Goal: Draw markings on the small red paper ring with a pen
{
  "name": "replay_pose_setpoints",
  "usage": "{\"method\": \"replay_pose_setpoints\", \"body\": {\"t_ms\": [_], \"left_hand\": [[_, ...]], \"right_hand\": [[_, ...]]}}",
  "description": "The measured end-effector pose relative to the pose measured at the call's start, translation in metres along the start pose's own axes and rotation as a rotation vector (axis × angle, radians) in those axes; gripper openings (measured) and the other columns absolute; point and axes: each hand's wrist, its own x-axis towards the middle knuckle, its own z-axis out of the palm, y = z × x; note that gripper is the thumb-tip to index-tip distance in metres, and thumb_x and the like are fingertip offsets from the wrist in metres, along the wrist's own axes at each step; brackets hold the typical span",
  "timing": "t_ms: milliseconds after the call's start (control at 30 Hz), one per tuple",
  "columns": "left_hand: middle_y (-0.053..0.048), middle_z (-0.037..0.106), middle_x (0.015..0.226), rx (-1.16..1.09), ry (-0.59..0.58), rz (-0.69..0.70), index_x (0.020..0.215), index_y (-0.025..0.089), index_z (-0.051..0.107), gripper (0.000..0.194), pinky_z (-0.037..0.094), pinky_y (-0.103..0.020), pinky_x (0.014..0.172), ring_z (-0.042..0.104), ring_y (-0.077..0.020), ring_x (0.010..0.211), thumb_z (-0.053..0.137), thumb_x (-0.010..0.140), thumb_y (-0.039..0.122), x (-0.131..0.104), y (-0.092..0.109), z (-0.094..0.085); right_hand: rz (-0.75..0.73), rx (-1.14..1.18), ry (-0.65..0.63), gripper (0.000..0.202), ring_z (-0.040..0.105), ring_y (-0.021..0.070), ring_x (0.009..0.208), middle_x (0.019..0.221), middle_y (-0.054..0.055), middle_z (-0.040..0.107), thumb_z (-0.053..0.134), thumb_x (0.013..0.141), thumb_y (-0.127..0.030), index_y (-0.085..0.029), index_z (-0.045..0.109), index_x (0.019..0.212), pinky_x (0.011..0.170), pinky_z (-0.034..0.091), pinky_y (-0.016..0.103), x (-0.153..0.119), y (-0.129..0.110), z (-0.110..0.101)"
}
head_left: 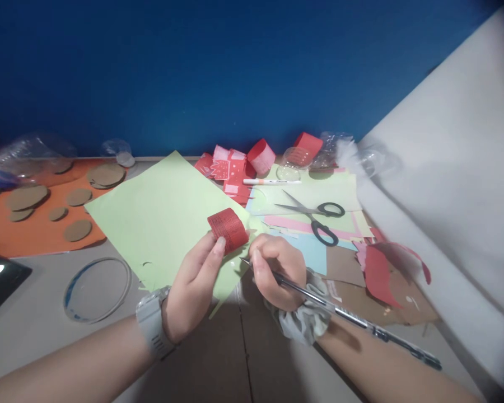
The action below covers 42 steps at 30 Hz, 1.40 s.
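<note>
My left hand (199, 274) pinches a small red paper roll (228, 230) between thumb and fingers. Fine dark marks cover part of its outer face. My right hand (279, 271) is closed around a pen (340, 311), its tip pointing left, just below the roll and apart from it. The pen's long clear barrel slants down to the right across my wrist. Beneath both the roll and my left fingers lies a light green paper sheet (163, 218), with a cut corner strip toward me.
Black-handled scissors (311, 211) lie open on stacked coloured papers at right. A white marker (272, 182) and red paper rings (261, 156) are behind. Cardboard discs (79, 197) rest on orange paper (50, 238) at left, near a tape ring (69, 302). A blue wall (235, 73) stands behind.
</note>
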Motion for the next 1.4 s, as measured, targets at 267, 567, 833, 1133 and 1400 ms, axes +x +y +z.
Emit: {"method": "replay_pose_setpoints", "body": {"t_ms": [267,567,833,1133,1400], "left_hand": [[-0.005,0.071,0.122,0.003,-0.009,-0.017,0.121,0.019,0.066,0.033,0.046,-0.027,0.098,0.061,-0.0217,0.116,0.046,0.101,0.034,0.0012,0.0005,0.0001],[-0.005,0.073,0.116,0.012,0.028,-0.095,0.114,0.019,0.069,0.033,0.048,-0.029,0.095,0.060,-0.0240,0.117,0.048,0.099,0.040,0.0017,-0.0029,0.0009],[-0.006,0.073,0.114,0.010,0.050,-0.102,0.110,0.020,0.070,0.030,0.049,-0.031,0.093,0.062,-0.0247,0.113,0.052,0.097,0.041,0.0004,0.0001,0.0020],[-0.007,0.074,0.112,0.049,0.084,-0.103,0.108,0.020,0.070,0.031,0.049,-0.035,0.098,0.065,-0.0267,0.109,0.055,0.094,0.043,0.0006,-0.0022,-0.0003],[-0.006,0.075,0.111,0.087,0.098,-0.087,0.104,0.024,0.071,0.027,0.047,-0.035,0.102,0.066,-0.0261,0.108,0.055,0.093,0.042,-0.0007,-0.0027,-0.0012]], "right_hand": [[0.032,-0.045,-0.024,0.022,0.043,0.0104,0.051,0.064,-0.004,0.048,0.049,0.083,-0.006,-0.023,0.041,0.073,0.050,0.036,0.025,-0.0017,0.0002,-0.0005],[-0.005,-0.083,-0.015,0.020,0.044,0.0110,0.053,0.065,-0.004,0.047,0.046,0.086,-0.007,-0.023,0.041,0.075,0.051,0.035,0.025,-0.0050,0.0038,0.0014],[-0.046,-0.105,0.045,0.020,0.047,0.0133,0.050,0.061,-0.004,0.048,0.047,0.086,-0.010,-0.025,0.041,0.074,0.048,0.037,0.026,-0.0025,0.0057,0.0064],[-0.036,-0.151,0.036,0.021,0.047,0.0125,0.051,0.060,-0.004,0.048,0.047,0.085,-0.010,-0.025,0.038,0.072,0.049,0.038,0.026,-0.0025,0.0043,0.0056],[-0.035,-0.101,-0.007,0.020,0.044,0.0119,0.054,0.063,-0.003,0.046,0.046,0.086,-0.010,-0.024,0.039,0.074,0.051,0.037,0.026,-0.0046,0.0057,0.0023]]}}
